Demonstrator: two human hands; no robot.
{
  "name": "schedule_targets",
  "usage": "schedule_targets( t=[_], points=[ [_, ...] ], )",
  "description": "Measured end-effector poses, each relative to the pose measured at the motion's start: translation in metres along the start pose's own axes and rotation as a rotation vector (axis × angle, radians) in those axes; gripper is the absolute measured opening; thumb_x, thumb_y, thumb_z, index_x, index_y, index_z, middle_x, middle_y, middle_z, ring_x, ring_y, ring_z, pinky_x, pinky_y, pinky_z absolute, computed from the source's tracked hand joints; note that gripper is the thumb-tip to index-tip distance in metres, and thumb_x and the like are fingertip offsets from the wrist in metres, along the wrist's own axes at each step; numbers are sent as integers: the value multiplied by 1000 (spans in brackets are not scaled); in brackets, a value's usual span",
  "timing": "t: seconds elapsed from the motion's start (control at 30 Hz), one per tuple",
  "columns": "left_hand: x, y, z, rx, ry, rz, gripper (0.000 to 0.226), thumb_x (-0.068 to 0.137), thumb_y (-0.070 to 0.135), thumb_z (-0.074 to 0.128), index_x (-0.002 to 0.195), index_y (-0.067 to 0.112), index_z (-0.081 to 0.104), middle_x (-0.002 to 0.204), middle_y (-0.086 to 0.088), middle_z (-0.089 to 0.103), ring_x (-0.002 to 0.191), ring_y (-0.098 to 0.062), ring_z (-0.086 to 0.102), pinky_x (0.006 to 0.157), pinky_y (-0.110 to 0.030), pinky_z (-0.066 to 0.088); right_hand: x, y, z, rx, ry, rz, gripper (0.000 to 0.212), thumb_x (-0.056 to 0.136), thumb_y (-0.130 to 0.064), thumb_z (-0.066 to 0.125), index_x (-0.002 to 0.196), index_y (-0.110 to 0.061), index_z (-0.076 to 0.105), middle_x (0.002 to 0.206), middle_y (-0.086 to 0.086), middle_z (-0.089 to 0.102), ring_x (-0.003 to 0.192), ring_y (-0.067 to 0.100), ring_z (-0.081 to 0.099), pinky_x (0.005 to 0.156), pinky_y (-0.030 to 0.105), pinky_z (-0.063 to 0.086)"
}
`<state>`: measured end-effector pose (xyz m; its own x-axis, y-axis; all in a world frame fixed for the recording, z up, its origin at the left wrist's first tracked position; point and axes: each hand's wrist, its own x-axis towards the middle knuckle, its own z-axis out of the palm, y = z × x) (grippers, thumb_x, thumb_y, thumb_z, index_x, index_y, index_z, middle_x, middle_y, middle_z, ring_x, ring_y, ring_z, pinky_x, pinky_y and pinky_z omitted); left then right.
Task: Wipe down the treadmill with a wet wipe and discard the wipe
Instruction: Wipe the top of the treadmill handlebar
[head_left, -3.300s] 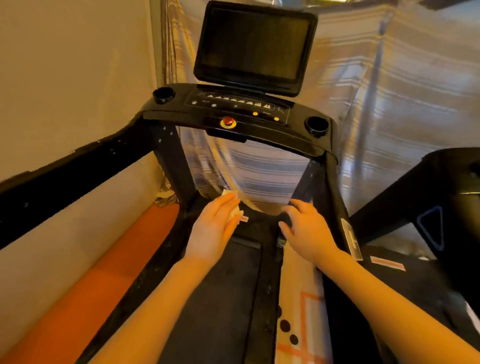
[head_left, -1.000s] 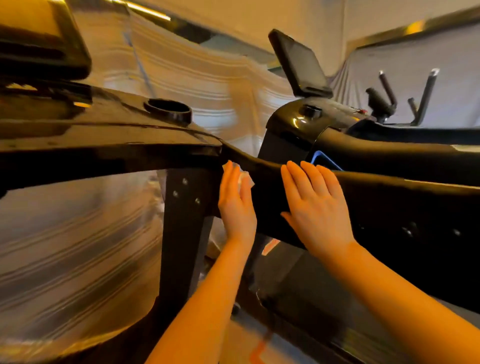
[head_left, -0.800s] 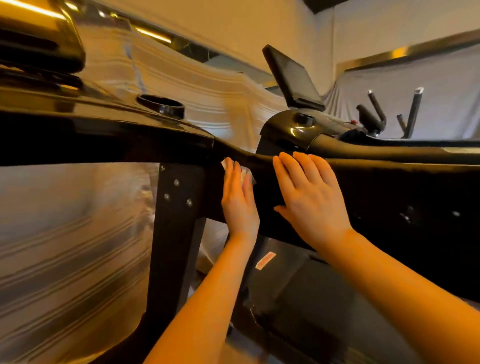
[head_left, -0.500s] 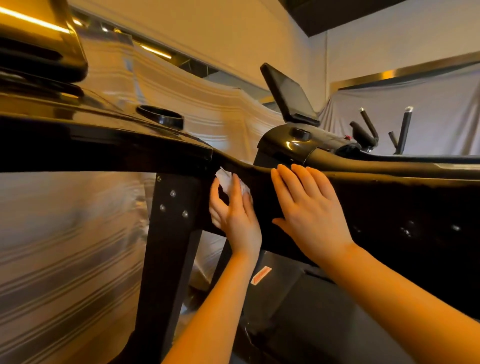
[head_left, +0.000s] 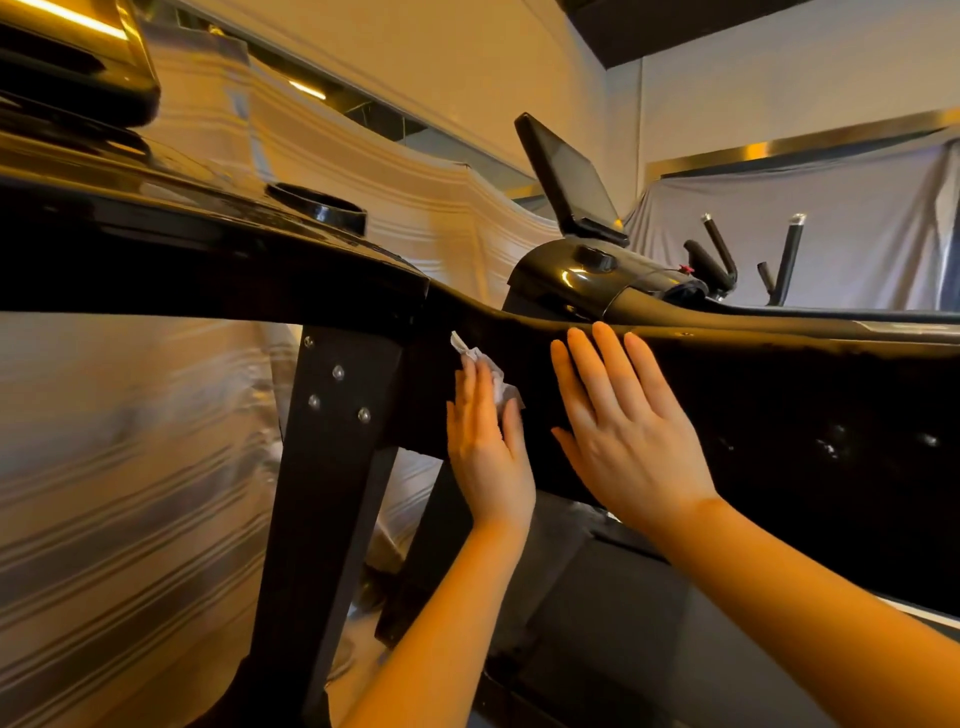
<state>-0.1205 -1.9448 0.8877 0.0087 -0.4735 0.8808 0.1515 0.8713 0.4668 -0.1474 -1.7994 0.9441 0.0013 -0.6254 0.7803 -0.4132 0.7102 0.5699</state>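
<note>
My left hand (head_left: 488, 441), fingers straight and together, presses the wet wipe (head_left: 491, 376) flat against the treadmill's side rail (head_left: 779, 405), beside the upright. Right hand (head_left: 623, 431) rests spread alongside. The wipe looks limp, thin; best pinned under flat fingers.

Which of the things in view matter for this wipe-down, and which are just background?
In the job: wet wipe pressed by left hand; treadmill side rail; right hand flat on it.
Background: neighbouring machine's screen; striped drape; cup holder.
</note>
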Motion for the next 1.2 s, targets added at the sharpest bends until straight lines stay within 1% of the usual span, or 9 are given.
schedule_targets(
  t=[0.1,0.23,0.43,0.6,0.8,0.97,1.03,1.1,1.2],
  points=[
    [10,3,3,63,-13,-23,56,102,34,29,154,13,24,161,-2,22,149,-11,13,121,-39,17,0,0,3,-10,10,-14,78,98,-46,40,153,4,17,157,27,25,147,42,19,122,52,1],
    [25,-1,2,29,-16,-31,54,103,26,32,155,16,19,162,1,17,150,-11,11,120,-46,25,1,-1,4,5,39,-11,80,96,-46,45,152,4,20,156,27,26,146,42,21,122,51,4],
    [-7,-9,-1,111,-120,247,54,101,20,35,152,9,21,161,-8,22,149,-23,18,116,-50,32,1,0,5,-6,59,-25,76,97,-44,41,152,5,22,156,27,26,146,42,21,122,51,6],
    [54,0,-3,100,-71,218,55,102,24,30,153,12,12,161,1,9,151,-20,9,121,-28,14,1,0,6,34,73,-22,79,95,-43,48,152,5,23,156,27,26,146,42,20,122,51,4],
    [50,-7,-7,182,-111,409,51,106,28,27,153,15,12,160,-3,17,151,-21,12,122,-28,12,0,0,8,39,76,-34,79,95,-43,47,152,5,22,156,27,26,146,43,20,121,51,3],
    [72,-2,-9,148,-31,220,50,104,25,29,151,9,24,159,-7,24,150,-23,14,120,-33,17,1,1,8,60,73,-33,77,95,-42,48,151,5,24,156,27,27,146,43,21,121,51,3],
    [64,0,-7,157,-32,294,48,104,24,31,149,7,29,157,-8,28,149,-24,19,120,-31,19,1,1,8,69,69,-32,77,95,-42,48,151,5,23,156,27,26,146,43,20,121,51,2],
    [54,-2,-7,173,-74,386,49,104,25,32,150,10,27,157,-6,27,149,-24,20,121,-29,18,0,1,8,62,66,-32,78,96,-43,47,151,5,21,156,27,26,147,43,19,121,51,2],
    [50,-5,-5,175,-116,321,56,103,32,30,154,23,9,161,-2,12,151,-18,7,121,-26,11,0,0,7,49,71,-31,78,96,-43,45,152,5,20,156,27,26,147,43,19,122,51,1]
  ],
)
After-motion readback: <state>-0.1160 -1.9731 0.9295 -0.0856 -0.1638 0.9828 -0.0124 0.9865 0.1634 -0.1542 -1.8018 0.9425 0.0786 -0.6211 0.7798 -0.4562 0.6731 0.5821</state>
